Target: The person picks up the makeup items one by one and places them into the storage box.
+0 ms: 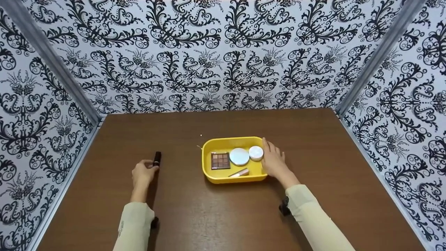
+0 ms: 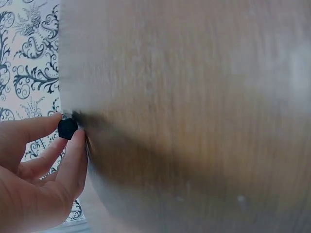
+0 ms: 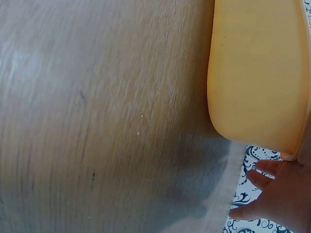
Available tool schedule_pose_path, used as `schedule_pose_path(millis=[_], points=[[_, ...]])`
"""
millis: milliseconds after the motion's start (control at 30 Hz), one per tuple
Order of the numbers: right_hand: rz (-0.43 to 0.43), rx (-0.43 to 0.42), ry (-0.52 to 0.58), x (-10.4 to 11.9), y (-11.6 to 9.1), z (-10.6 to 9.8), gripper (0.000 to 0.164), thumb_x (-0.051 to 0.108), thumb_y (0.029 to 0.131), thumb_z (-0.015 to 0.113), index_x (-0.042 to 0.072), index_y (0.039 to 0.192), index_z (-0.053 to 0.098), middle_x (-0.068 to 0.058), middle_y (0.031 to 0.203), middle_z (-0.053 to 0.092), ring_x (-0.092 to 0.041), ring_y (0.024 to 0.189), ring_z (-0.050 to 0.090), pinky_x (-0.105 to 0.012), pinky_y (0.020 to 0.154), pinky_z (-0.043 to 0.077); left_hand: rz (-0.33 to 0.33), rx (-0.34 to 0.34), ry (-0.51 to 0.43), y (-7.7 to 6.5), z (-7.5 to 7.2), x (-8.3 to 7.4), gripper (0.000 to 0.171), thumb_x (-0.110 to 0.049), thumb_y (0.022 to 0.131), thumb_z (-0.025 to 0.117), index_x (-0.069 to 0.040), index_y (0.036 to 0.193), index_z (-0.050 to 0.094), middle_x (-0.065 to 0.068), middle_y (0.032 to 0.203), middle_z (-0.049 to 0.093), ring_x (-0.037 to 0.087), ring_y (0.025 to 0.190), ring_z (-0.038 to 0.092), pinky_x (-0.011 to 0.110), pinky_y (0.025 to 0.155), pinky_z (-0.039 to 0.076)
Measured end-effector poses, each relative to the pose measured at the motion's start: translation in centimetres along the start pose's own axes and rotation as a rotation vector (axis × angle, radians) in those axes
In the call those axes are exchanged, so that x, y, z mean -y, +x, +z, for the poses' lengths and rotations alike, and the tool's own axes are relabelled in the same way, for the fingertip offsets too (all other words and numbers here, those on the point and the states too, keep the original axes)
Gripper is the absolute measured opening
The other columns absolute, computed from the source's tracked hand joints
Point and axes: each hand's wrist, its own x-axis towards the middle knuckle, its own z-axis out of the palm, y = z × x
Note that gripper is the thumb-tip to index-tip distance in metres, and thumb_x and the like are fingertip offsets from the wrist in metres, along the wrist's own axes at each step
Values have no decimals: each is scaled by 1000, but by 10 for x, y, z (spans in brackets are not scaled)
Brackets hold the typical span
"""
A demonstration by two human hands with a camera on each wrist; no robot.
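My left hand pinches a slim black lipstick tube between thumb and fingers, left of the tray. A dark, angular end of the tube shows between the fingertips in the left wrist view. On the right, my right hand rests against the short side of a yellow tray, its fingers fairly straight; the thumb is hard to make out. Inside the tray lie an eyeshadow palette, a round white compact, a smaller round white container and a pinkish lip gloss tube.
Both hands and the tray are over a brown wooden table. Patterned black-and-white walls with grey corner strips stand behind and at both sides. Tiny pale specks lie on the wood near the tray's left side.
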Motion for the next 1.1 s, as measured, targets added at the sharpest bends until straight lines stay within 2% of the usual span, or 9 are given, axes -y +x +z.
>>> schedule_pose_path(millis=[100, 200, 300, 433, 533, 700, 800, 967, 1100], points=[[-12, -17, 0, 0, 0, 0, 73, 10, 99, 48, 9, 161, 8, -23, 162, 21, -48, 147, 21, -75, 115, 14, -11, 12, -65, -1, -2, 1, 39, -17, 97, 63, 0, 132, 58, 23, 128, 65, 35, 109, 66, 40, 87, 56], [-19, -29, 0, 0, 0, 0, 74, 9, 98, 48, 9, 161, 9, -23, 161, 23, -48, 146, 22, -76, 115, 14, -13, 24, -124, -2, -4, 0, 37, -16, 95, 66, 1, 128, 61, 23, 125, 67, 24, 94, 72, 27, 75, 57], [-11, -26, -2, 0, 1, 0, 74, 10, 99, 48, 10, 161, 8, -21, 162, 23, -47, 147, 22, -75, 116, 14, -8, 35, -177, -3, -5, -2, 36, -14, 94, 67, 1, 126, 62, 24, 124, 67, 16, 88, 73, 20, 71, 56], [1, -15, 0, 0, 1, 0, 74, 10, 99, 48, 11, 161, 7, -21, 163, 21, -46, 148, 21, -75, 116, 13, 1, 48, -237, -5, -5, -6, 35, -12, 94, 67, 2, 126, 61, 26, 124, 65, 14, 88, 70, 18, 73, 58], [9, -9, 0, 1, 1, 0, 74, 10, 99, 48, 11, 161, 7, -21, 163, 21, -47, 148, 21, -74, 116, 13, 15, 57, -253, -8, -5, -11, 35, -12, 95, 67, 2, 127, 61, 26, 125, 64, 10, 84, 69, 18, 70, 57], [13, -5, -1, 1, 1, 0, 74, 11, 99, 48, 11, 161, 7, -21, 163, 21, -46, 148, 21, -74, 117, 13, 45, 80, -264, -11, -5, -20, 36, -14, 96, 65, 0, 128, 61, 25, 128, 64, 11, 84, 71, 25, 68, 58], [11, -5, 0, 1, 1, 0, 74, 10, 99, 48, 11, 161, 8, -21, 163, 21, -46, 148, 21, -74, 116, 13, 68, 87, -270, -14, -5, -26, 36, -14, 96, 65, 0, 128, 61, 25, 128, 64, 15, 86, 73, 30, 72, 60], [12, -7, 6, 1, 0, 0, 74, 10, 99, 48, 11, 161, 8, -21, 163, 21, -47, 148, 20, -74, 116, 12, 123, 89, -276, -19, -7, -38, 34, -11, 95, 65, 3, 127, 62, 28, 126, 65, 15, 89, 73, 27, 76, 60], [2, -16, -9, 0, 0, 1, 76, 10, 98, 49, 10, 161, 7, -22, 162, 22, -48, 147, 22, -74, 116, 14, 164, 117, -365, -23, -7, -47, 34, -4, 95, 63, 8, 127, 59, 31, 126, 62, 12, 93, 70, 28, 85, 60]])
